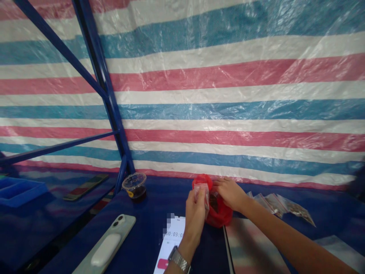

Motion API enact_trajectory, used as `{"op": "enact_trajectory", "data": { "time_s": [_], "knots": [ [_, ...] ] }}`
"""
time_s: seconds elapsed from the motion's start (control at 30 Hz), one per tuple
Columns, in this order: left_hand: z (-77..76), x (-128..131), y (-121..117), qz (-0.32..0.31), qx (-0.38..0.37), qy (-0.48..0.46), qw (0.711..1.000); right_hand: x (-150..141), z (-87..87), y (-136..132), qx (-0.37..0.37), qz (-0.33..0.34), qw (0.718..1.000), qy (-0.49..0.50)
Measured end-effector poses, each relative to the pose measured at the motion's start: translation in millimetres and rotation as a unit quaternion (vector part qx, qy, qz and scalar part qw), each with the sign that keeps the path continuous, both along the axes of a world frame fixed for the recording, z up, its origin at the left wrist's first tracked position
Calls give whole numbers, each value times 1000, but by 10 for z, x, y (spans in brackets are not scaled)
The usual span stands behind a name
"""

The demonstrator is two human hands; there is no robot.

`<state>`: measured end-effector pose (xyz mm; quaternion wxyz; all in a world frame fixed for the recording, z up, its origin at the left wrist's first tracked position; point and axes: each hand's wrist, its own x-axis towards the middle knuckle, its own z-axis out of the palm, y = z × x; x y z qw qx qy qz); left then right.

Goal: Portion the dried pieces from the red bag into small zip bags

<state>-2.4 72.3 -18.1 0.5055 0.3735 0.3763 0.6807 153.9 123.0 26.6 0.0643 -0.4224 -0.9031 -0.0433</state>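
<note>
"Head view, main entry: what are the hands holding?"

"Left hand (195, 209): its grip is grasping one small clear zip bag (202, 190), which is standing at the left edge of a red plastic bag's (221, 219) opening. Right hand (229, 192): it is reaching over that opening, fingers touching the red bag; whether its grip is pinching anything, I cannot tell."

"Progress column?"

"Judged done: about four zip bags (296, 209), lying overlapped on the desk (149, 217) to the right, the farther-right ones showing brown pieces; the forearm is partly covering the row. Judged unfinished: the bag in the left hand, its fill not showing clearly. Judged left over: brown matter (213, 201), lying inside the red bag, so some portion is seemingly remaining."

"Other containers?"

"One lidded clear plastic cup (139, 193), yellow label, holding dark liquid, standing well apart to the left. One blue compartment tray (24, 192), sitting at far left; contents not showing. One clear plastic piece (342, 249), lying at lower right."

"Remaining items?"

"One phone (173, 232), screen lit and displaying a timer, lying beside the left wrist. One pale phone (127, 225), lying face down, carrying a white rounded object (106, 249)."
</note>
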Motion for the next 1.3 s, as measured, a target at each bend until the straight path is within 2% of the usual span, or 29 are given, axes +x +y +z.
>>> {"op": "enact_trajectory", "data": {
  "time_s": [0.17,0.33,0.53,0.7,0.8,1.0,1.17,1.3],
  "knots": [
    [-20,64,-23,-2,-45,-44,998,-20,-33,4,-6,27,1000,-7],
    [-16,11,35,-15,-66,-109,992,21,-26,40,-23,27,999,4],
    [-20,-35,54,-28,-45,-137,989,75,1,-18,-45,30,998,37],
    [-87,-7,53,4,-7,-32,999,33,-17,-101,-65,54,994,66],
    [-107,-22,30,13,9,16,1000,76,-74,-71,-98,44,988,112],
    [-144,-130,36,12,32,109,993,187,-153,38,-194,30,949,247],
    [-151,-206,19,-18,60,155,986,236,34,-121,-207,30,918,336],
    [-123,-244,-65,-20,105,265,958,247,224,-351,-189,21,905,381]
  ]
}}
